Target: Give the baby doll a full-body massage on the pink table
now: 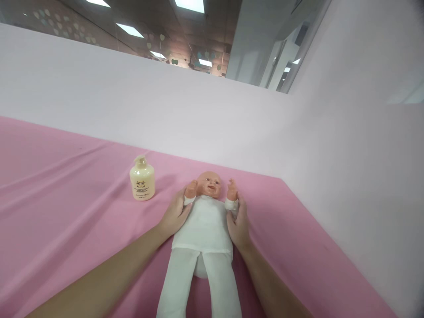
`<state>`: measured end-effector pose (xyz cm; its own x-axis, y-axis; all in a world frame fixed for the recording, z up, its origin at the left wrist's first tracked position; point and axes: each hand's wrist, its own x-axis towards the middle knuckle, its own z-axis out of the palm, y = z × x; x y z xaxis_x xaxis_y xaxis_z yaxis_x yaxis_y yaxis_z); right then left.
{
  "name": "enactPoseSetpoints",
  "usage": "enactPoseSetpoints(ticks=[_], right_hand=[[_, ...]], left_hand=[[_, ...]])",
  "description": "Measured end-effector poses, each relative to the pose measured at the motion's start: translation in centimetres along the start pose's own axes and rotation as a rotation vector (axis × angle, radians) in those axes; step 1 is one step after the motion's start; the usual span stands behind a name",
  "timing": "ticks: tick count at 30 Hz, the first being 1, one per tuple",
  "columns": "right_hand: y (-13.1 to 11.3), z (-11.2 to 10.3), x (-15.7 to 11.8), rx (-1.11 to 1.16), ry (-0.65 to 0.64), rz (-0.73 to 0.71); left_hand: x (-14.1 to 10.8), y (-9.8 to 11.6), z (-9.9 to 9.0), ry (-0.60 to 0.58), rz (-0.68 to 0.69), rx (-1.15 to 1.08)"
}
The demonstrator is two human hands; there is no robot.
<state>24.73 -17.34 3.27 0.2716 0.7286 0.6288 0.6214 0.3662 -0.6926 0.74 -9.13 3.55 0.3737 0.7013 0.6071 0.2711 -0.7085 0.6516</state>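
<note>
A baby doll (203,225) in a white top and white trousers lies on its back, its head away from me and its face up. Both its forearms are raised beside its head. My left hand (175,213) is closed round the doll's arm on the left of the view, near the cuff. On the other side, my right hand (240,224) grips the doll's other sleeved arm, thumb on the near side. The doll's small hands stick out above my fingers. Its feet are outside the view.
A cream pump bottle (142,180) stands upright to the left of the doll's head. Pink cloth (82,194) with creases covers the surface. White walls (149,106) rise behind and at the right, with a window (258,44) above the back one.
</note>
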Motion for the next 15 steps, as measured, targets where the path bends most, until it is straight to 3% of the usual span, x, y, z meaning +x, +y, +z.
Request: enactPoseSetpoints(ticks=[8, 15], right_hand=[[0.2, -0.2, 0.5, -0.018, -0.034, 0.095], [0.6, 0.0, 0.9, 0.023, -0.066, 0.127]], left_hand=[[-0.7, -3.5, 1.2, 0.047, -0.233, 0.028], [-0.7, -3.5, 0.8, -0.032, -0.249, 0.152]])
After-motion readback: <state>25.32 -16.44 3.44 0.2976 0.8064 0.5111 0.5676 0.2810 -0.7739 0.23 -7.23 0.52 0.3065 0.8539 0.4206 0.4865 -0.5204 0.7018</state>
